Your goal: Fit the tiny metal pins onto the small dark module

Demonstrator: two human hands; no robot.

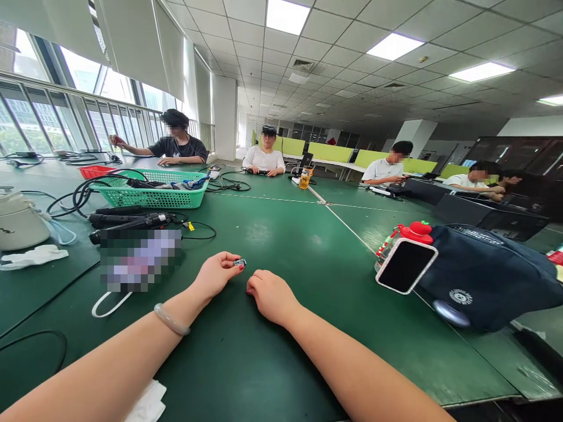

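My left hand (216, 273), with a pale bangle (170, 320) on its wrist, is closed in a pinch above the green table (246, 363). Between thumb and fingertips it holds a small blue-green piece (240, 262) with light markings; its exact kind is too small to tell. Just to the right, my right hand (272, 298) is curled with the fingers bent under, low over the table. Its fingertips are turned away, so whatever they hold, if anything, is hidden. The two hands are close but apart.
Left of my hands lie a blurred pouch (145, 258), black rods (132, 225) and a green basket (153, 196) of cables. On the right, a phone (407, 265) leans by a red-lidded bottle (417, 230) and a navy bag (484, 275). Several people sit farther off.
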